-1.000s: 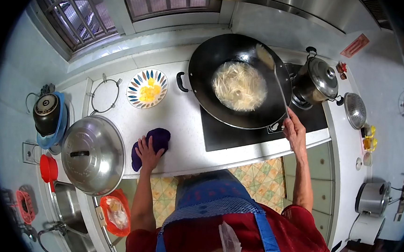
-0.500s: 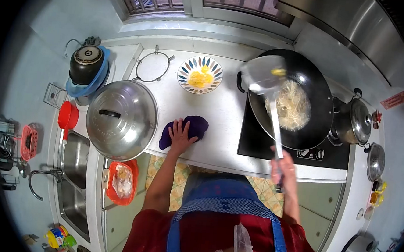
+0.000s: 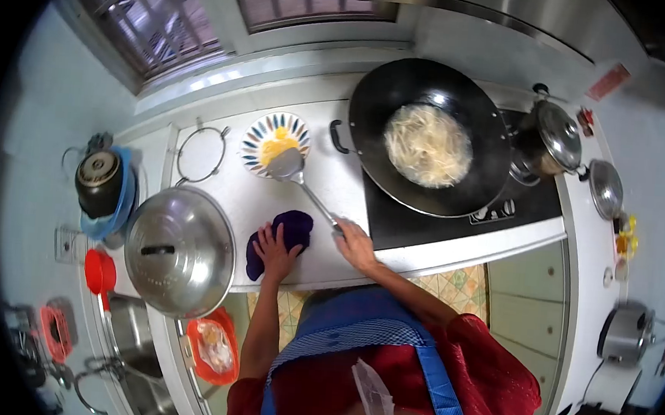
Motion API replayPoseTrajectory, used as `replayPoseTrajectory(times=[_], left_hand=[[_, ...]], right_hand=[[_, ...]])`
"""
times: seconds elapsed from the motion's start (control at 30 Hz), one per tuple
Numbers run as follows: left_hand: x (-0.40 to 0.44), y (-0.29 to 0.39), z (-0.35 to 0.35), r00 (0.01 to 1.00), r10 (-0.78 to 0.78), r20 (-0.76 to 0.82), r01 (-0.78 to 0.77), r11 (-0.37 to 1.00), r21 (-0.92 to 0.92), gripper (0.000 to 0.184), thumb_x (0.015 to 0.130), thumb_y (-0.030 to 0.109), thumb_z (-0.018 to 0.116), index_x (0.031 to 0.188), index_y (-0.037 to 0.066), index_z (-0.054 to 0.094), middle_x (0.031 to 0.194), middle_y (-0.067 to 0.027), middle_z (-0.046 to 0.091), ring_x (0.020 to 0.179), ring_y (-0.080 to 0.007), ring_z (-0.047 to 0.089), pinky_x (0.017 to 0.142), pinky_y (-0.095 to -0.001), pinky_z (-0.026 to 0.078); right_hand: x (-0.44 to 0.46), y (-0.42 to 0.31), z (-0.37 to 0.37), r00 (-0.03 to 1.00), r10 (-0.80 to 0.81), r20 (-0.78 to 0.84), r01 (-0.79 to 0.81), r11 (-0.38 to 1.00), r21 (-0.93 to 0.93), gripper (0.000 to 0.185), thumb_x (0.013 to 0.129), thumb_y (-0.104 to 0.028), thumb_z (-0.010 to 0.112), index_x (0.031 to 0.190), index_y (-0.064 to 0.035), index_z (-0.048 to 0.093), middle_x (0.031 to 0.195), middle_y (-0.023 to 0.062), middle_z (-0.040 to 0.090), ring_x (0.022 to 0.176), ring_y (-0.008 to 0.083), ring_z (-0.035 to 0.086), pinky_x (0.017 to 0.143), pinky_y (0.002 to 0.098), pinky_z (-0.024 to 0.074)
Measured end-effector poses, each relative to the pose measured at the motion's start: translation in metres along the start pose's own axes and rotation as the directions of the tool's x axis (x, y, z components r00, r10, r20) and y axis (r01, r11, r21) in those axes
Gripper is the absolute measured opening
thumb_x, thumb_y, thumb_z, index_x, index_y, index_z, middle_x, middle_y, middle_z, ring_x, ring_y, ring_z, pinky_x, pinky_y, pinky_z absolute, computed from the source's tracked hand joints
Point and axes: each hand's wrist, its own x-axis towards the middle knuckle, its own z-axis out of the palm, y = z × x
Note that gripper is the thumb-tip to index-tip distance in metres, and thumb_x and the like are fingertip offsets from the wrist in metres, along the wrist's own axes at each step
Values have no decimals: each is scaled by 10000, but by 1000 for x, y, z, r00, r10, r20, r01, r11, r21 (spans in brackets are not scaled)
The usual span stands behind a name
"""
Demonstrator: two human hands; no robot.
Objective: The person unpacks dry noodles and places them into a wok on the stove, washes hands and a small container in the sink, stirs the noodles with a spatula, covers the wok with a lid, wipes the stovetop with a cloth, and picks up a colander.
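Observation:
My left hand (image 3: 277,254) lies with spread fingers on a folded dark purple cloth (image 3: 295,228) at the counter's front edge. With my right hand (image 3: 357,248) I grip the handle end of a metal wok spatula (image 3: 314,198). Its blade rests over the near side of a leaf-patterned plate (image 3: 249,141), touching or just above the yellow scrambled egg (image 3: 278,147). To the right, a large black wok (image 3: 379,95) sits on the stove, holding pale, noodle-like strands (image 3: 429,146) in bubbling liquid.
A big domed steel lid (image 3: 180,235) stands left of the cloth. Behind it lies a round wire ring stand (image 3: 223,153). A lidded pot (image 3: 559,138) is right of the wok. An orange-red bin (image 3: 232,347) hangs below the counter by the sink (image 3: 135,332).
My right hand has swung the spatula left, from above the wok to the egg plate. My left hand stays on the cloth. The head view has turned and shifted.

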Motion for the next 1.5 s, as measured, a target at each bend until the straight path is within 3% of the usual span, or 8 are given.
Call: replayPoseTrajectory(times=[0.1,0.63,0.73,0.8,0.87,1.0,1.13,1.5], left_hand=[[1,-2,0,1000,-12,19,11,1000,26,810,749,526,571,1385,163,225,1450,-141,131,1338,-347,52,1020,-583,33],[4,-13,-26,987,52,149,-55,998,13,848,732,507,605,1382,109,233,1430,-218,155,1315,-408,118,1002,-602,126],[13,-21,-75,978,133,161,-12,806,-591,779,727,370,683,1324,14,329,1328,-233,372,1242,-358,348,1025,-448,230],[3,-47,-109,949,210,-233,-251,954,-162,686,732,230,676,1308,24,365,1301,-196,420,1208,-347,389,1017,-451,245],[-4,-76,-170,882,296,-366,-243,953,183,685,696,180,661,1311,66,380,1314,-169,412,1225,-345,362,1021,-461,237],[-30,-141,-232,987,-82,-141,138,877,461,589,654,96,633,1222,113,477,1308,-114,411,1218,-341,349,1010,-463,258],[-37,-182,-240,990,111,-91,-59,894,444,475,638,45,612,1105,102,551,1169,-97,501,1101,-322,439,943,-421,340],[-8,-193,-264,988,147,-42,-122,923,366,280,608,-19,655,879,49,636,850,-120,582,847,-324,527,764,-396,427]], right_hand=[[-4,-1,11,982,119,147,-99,986,-135,545,761,-90,572,1275,-60,391,1126,170,496,1068,341,454,915,406,365],[-9,0,13,986,161,45,-157,984,-88,552,749,-71,550,1276,-78,386,1138,161,480,1073,330,450,920,403,362],[-8,0,12,983,175,53,-170,981,-88,548,748,-77,551,1271,-74,387,1135,164,481,1065,333,454,905,405,372],[-8,0,11,988,149,26,-147,986,-83,532,750,-86,551,1259,-70,397,1130,165,482,1049,337,462,885,407,381],[-7,-3,10,987,162,8,-160,983,-84,538,736,-73,568,1249,-58,407,1120,158,487,1043,328,471,879,408,385],[-6,-4,10,986,167,5,-166,984,-63,540,719,-61,588,1233,-48,422,1112,148,491,1041,315,478,869,407,391],[-7,-5,9,983,181,25,-179,982,-66,530,716,-63,588,1223,-49,431,1107,145,491,1038,314,478,868,408,390],[-15,-3,3,975,218,39,-218,976,-1,501,764,-100,544,1247,-67,416,1151,170,476,1050,342,467,891,413,381]])
